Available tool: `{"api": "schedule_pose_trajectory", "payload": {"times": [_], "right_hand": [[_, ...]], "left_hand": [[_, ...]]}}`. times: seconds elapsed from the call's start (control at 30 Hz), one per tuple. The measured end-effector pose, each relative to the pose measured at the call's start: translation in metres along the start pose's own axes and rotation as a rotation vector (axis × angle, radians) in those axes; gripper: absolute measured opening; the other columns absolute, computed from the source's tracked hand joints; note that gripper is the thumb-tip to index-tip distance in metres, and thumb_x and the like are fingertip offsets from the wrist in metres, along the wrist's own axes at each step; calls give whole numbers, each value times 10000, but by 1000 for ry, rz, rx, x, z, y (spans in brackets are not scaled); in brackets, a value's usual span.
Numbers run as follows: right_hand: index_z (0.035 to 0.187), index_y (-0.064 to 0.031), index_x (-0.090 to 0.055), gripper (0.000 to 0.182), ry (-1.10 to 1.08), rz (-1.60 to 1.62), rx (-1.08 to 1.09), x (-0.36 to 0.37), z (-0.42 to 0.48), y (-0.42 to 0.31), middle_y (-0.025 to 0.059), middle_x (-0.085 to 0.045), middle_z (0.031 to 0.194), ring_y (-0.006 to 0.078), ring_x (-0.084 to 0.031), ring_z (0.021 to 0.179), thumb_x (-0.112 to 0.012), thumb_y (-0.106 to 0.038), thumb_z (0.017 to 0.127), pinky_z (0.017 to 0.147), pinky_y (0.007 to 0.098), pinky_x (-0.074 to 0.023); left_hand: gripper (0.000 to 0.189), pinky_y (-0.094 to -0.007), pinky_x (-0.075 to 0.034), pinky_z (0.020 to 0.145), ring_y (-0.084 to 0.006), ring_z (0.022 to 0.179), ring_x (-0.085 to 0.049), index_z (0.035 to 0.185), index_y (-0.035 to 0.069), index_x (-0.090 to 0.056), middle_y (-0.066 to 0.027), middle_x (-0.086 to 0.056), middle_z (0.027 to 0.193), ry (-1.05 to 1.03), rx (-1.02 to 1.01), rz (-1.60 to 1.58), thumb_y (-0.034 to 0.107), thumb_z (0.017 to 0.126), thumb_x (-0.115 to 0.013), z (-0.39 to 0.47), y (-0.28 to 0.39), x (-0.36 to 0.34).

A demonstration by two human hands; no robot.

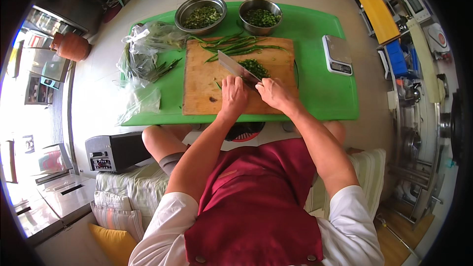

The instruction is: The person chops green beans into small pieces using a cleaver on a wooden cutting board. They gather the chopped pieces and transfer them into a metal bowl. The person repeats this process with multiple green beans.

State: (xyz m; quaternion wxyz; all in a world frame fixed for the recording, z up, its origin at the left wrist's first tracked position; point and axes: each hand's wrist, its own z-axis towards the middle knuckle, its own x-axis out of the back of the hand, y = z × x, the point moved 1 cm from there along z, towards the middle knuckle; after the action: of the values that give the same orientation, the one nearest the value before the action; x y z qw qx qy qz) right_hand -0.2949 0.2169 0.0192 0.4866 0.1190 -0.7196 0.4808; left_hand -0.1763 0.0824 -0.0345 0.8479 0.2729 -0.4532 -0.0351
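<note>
My right hand (272,91) grips the handle of a kitchen knife with a broad blade (233,65), which points up and to the left over the wooden cutting board (199,98). Beside the blade, my left hand (234,92) has its fingers bent down near the board; whether they hold something is hidden. Chopped green pieces (254,68) lie in a pile just beyond the blade. Several long green peppers or beans (236,46) rest along the board's far side. A short green piece (217,85) lies left of my left hand.
Two steel bowls, the left (180,20) and the right (242,14), hold chopped greens behind the board. Clear plastic bags (142,62) with green stalks lie at the left of the green table (314,99). A kitchen scale (337,54) sits at the right.
</note>
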Motion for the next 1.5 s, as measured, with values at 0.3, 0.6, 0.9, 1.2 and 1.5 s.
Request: {"api": "schedule_pose_trajectory", "payload": {"times": [0.3,0.6,0.9,1.2,1.5], "right_hand": [[889,6,-718,338,-26,-78,-47,13,-8,-19,296,-712,810,487,-711,757,-598,-285,1013,696,561,-578],[848,27,-697,337,21,-50,10,14,-15,-36,295,-691,763,484,-707,720,-596,-246,1018,628,551,-570],[808,25,-684,351,21,-76,87,-3,-12,-32,295,-685,749,474,-708,704,-583,-230,1026,610,542,-570],[798,2,-622,333,1,-47,87,-1,-4,-35,305,-662,727,486,-676,679,-603,-231,1035,589,559,-527],[842,9,-675,311,-48,-91,41,1,-11,-43,310,-677,734,490,-695,686,-603,-228,1030,610,568,-548]], "left_hand": [[284,-499,-473,938,-404,1065,-556,1074,18,-606,-189,-587,1144,-3,68,-53,66,843,-763,-12,-10,47],[248,-486,-496,948,-396,1077,-581,1083,37,-627,-163,-616,1152,-107,26,-17,96,872,-743,-12,-5,27],[243,-474,-520,916,-386,1044,-604,1069,44,-648,-146,-638,1107,-83,-5,-34,81,850,-746,-16,-9,26],[243,-471,-530,905,-382,1048,-613,1060,49,-654,-142,-640,1104,-23,-30,-109,64,835,-745,-17,-13,24],[266,-478,-527,903,-395,1044,-607,1064,48,-641,-152,-639,1081,21,-46,-127,56,822,-749,-19,-14,22]]}}
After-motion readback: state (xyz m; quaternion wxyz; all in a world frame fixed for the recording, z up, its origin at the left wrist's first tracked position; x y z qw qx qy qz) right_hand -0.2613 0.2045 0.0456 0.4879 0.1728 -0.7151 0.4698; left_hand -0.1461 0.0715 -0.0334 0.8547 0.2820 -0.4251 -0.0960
